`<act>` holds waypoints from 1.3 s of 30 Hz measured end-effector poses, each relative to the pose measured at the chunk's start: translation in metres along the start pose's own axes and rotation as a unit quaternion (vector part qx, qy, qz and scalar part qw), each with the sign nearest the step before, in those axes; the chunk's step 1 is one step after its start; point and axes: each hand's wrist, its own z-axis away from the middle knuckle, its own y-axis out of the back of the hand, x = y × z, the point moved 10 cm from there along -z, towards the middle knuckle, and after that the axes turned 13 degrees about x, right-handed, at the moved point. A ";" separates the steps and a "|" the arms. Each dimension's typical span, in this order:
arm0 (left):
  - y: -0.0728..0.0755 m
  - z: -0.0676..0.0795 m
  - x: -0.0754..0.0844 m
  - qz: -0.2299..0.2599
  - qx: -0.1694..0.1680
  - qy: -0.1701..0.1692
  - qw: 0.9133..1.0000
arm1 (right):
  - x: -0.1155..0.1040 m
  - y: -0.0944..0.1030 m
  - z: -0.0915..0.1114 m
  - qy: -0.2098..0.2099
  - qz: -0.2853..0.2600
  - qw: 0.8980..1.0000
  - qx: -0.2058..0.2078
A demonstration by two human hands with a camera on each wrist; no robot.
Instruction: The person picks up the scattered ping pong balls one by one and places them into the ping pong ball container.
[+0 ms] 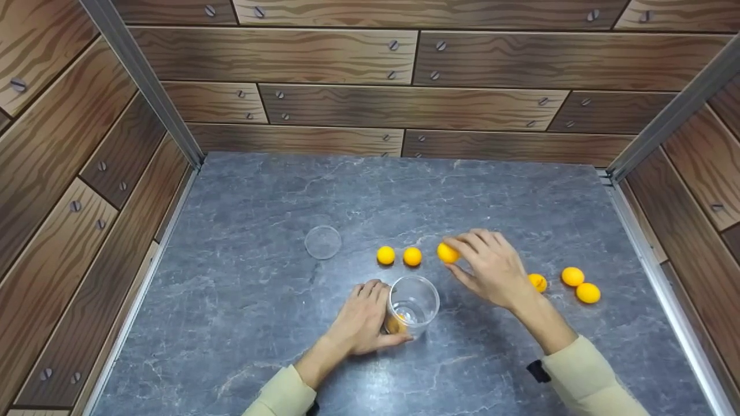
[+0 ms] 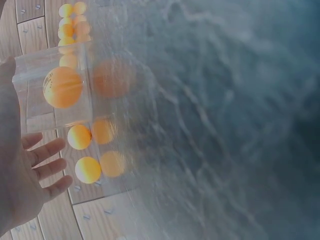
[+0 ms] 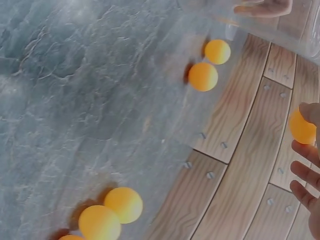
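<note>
A clear plastic jar (image 1: 414, 300) stands upright on the tabletop with its mouth up, one orange ping-pong ball (image 2: 63, 87) at its bottom. My left hand (image 1: 363, 318) holds the jar from its left side, thumb at the near side and fingers at the far side. Up and to the right of the jar, my right hand (image 1: 488, 268) pinches another orange ping-pong ball (image 1: 447, 252) between thumb and fingertips, held above the surface in the right wrist view. Two more balls (image 1: 386, 255) lie beyond the jar, side by side.
Several orange balls (image 1: 573, 277) lie at the right, one partly behind my right wrist. A clear round disc (image 1: 323, 242) lies flat at the left. Wood-patterned walls (image 1: 335, 107) with metal edging enclose the grey marbled tabletop (image 1: 231, 300).
</note>
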 end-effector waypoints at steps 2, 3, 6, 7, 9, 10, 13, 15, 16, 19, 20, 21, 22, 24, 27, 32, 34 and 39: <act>0.000 0.000 0.000 0.000 -0.001 0.001 1.000 | -0.003 0.003 -0.003 0.004 0.001 1.000 0.001; 0.000 0.000 0.000 0.001 -0.001 0.001 1.000 | -0.005 0.004 -0.004 0.005 0.001 1.000 0.002; 0.000 0.000 0.000 0.000 0.001 0.001 1.000 | -0.009 0.008 -0.008 0.007 0.001 1.000 0.002; 0.000 0.000 0.000 -0.002 0.001 0.001 1.000 | -0.010 0.009 -0.009 0.008 0.001 1.000 0.002; -0.001 0.000 0.000 -0.003 0.000 0.001 1.000 | -0.013 0.012 -0.011 0.012 0.001 1.000 0.002; -0.001 -0.001 0.000 -0.004 0.000 0.000 1.000 | -0.015 0.013 -0.012 0.015 0.001 1.000 0.002; -0.001 -0.001 -0.001 -0.003 -0.001 0.001 1.000 | -0.021 0.016 -0.015 0.020 -0.001 1.000 0.003; -0.001 -0.001 -0.001 -0.004 -0.003 0.002 1.000 | -0.024 0.018 -0.016 0.021 -0.006 1.000 -0.001; -0.001 -0.001 -0.001 -0.003 -0.003 0.003 1.000 | -0.026 0.018 -0.017 0.020 -0.008 1.000 -0.003; -0.001 -0.001 -0.001 -0.003 -0.004 0.004 1.000 | -0.031 0.020 -0.019 0.017 -0.017 1.000 -0.010; -0.001 -0.001 -0.001 -0.004 -0.004 0.003 1.000 | -0.033 0.020 -0.019 0.017 -0.022 1.000 -0.012; -0.001 -0.001 -0.001 -0.004 -0.004 0.003 1.000 | -0.035 0.021 -0.020 0.017 -0.026 0.999 -0.012; -0.001 -0.002 -0.001 -0.004 -0.003 0.002 1.000 | -0.037 0.021 -0.020 0.018 -0.030 0.999 -0.011; 0.000 -0.001 -0.001 -0.007 -0.001 0.001 1.000 | -0.041 0.023 -0.022 0.021 -0.039 0.999 -0.010; 0.000 -0.001 -0.001 -0.011 0.001 -0.001 1.000 | -0.046 0.024 -0.023 0.020 -0.049 0.999 -0.012; 0.001 -0.001 0.000 -0.014 0.004 -0.001 1.000 | -0.054 0.023 -0.022 0.018 -0.063 0.998 -0.017; 0.000 0.000 0.000 -0.015 0.002 0.000 1.000 | -0.059 0.022 -0.021 0.021 -0.068 0.997 -0.016; 0.000 0.000 0.000 -0.014 -0.004 0.004 1.000 | -0.069 0.017 -0.018 0.031 -0.081 0.996 -0.015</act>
